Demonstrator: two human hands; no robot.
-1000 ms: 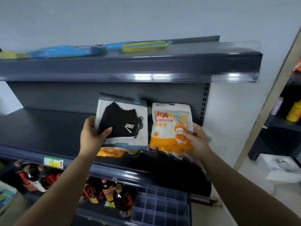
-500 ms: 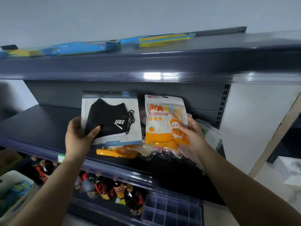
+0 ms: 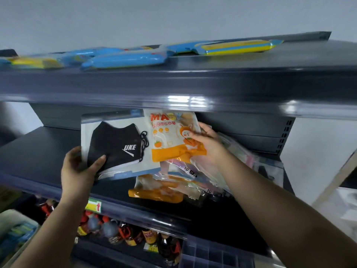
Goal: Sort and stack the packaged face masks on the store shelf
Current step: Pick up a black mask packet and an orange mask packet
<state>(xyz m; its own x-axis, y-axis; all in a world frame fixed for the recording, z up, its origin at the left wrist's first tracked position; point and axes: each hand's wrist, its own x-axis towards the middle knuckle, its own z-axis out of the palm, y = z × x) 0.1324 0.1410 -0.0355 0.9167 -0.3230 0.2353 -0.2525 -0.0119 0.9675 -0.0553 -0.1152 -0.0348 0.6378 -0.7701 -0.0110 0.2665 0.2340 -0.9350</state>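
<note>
My left hand (image 3: 78, 171) grips the lower left corner of a clear pack with a black face mask (image 3: 116, 144), held upright over the dark middle shelf (image 3: 36, 155). Beside it my right hand (image 3: 208, 146) holds an orange-and-white mask pack (image 3: 170, 140) upright, its top edge just under the upper shelf's front rail. Beneath both packs a loose pile of mask packs (image 3: 173, 188) lies on the shelf, with an orange one at its front. More clear packs (image 3: 251, 161) lean behind my right wrist.
Several blue and yellow flat packs (image 3: 123, 59) lie on the top shelf (image 3: 251, 78). Below the middle shelf stand dark sauce bottles (image 3: 133, 235) and a grey divided tray (image 3: 216, 254). A yellow price tag (image 3: 93, 206) sits on the shelf rail. A box (image 3: 15, 231) is at lower left.
Both packs have risen closer to the upper shelf and moved together, the orange pack now overlapping the black mask pack's right edge. The camera has moved nearer to the shelf.
</note>
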